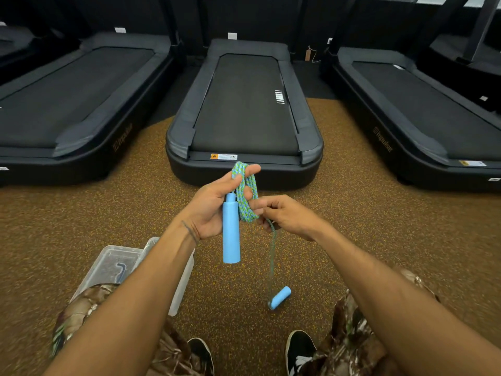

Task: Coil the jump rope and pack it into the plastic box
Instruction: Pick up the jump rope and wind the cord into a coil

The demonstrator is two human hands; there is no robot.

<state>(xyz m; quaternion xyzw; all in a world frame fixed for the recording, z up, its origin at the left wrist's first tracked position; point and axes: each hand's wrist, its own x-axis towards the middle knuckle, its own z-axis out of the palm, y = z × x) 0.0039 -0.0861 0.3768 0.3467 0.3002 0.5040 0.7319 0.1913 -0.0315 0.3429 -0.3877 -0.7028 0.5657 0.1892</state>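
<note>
My left hand [217,204] holds several loops of the blue-green braided jump rope [245,196] at chest height, and one light-blue handle [231,229] hangs straight down from it. Just right of the coil, my right hand [287,215] pinches the loose strand. That strand drops to the second blue handle [280,297], which dangles tilted just above the floor. The clear plastic box [113,264] sits on the floor at lower left, partly hidden by my left forearm and knee.
Three dark treadmills stand ahead, the middle one [244,118] closest, its end just beyond my hands. The floor [366,213] is speckled brown rubber. My knees and black shoes [299,351] fill the bottom of the view.
</note>
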